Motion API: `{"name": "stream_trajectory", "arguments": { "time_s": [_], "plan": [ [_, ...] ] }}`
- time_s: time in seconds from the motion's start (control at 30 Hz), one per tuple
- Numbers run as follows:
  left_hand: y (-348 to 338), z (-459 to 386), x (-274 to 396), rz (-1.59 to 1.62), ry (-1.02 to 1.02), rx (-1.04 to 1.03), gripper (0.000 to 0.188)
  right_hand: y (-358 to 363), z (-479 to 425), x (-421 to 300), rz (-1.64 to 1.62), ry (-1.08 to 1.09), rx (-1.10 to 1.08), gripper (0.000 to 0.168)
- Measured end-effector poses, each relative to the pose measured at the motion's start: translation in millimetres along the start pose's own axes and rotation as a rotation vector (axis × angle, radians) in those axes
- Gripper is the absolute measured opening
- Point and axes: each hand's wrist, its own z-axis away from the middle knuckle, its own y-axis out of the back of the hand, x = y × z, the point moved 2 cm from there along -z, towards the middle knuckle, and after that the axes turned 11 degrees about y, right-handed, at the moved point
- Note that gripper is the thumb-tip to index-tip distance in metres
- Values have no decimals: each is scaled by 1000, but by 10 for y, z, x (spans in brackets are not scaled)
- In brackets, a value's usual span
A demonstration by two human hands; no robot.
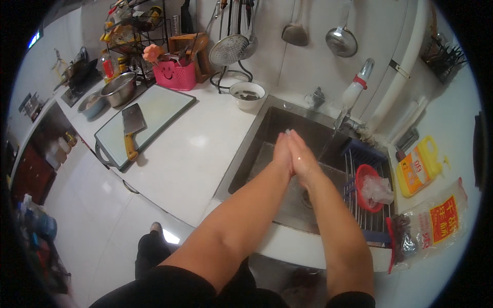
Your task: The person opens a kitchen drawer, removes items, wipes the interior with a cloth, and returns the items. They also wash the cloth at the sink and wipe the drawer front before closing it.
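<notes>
My left hand (pixel 283 153) and my right hand (pixel 301 156) are pressed palm to palm over the stainless steel sink (pixel 265 154). Their fingers lie together and point toward the far wall. A small whitish bit (pixel 288 131) shows at the fingertips; whether it is foam or something held is unclear. The palms face each other, so what lies between them is hidden. Wet highlights show on the right hand. To the right of both hands, a thin stream of water runs down from the faucet (pixel 341 119), which has a white fitting with a red band.
A cleaver (pixel 133 125) lies on a cutting board (pixel 161 106) to the left. A white bowl (pixel 247 96) with dark pieces stands by the sink's corner. The dish rack (pixel 348 169) holds a red basket (pixel 362 177) with clear plastic. A yellow jug (pixel 418 169) and a plastic food bag (pixel 427 227) lie right.
</notes>
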Motion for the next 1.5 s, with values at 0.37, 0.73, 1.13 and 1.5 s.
{"name": "stream_trajectory", "arguments": {
  "time_s": [0.37, 0.73, 1.13, 1.5],
  "plan": [
    [-36, 96, 114, -14, 160, 22, 71, -77, 138, -97, -139, -151, -61, 69],
    [-173, 85, 43, -227, 184, -149, 115, 184, -3, 198, -295, -181, -15, 48],
    [-129, 41, -79, -663, 156, 117, 93, 790, -228, 115, 407, -59, 292, 37],
    [-142, 49, -191, -693, 266, -3, 49, 907, -374, 240, -210, -243, 236, 41]
  ]
}}
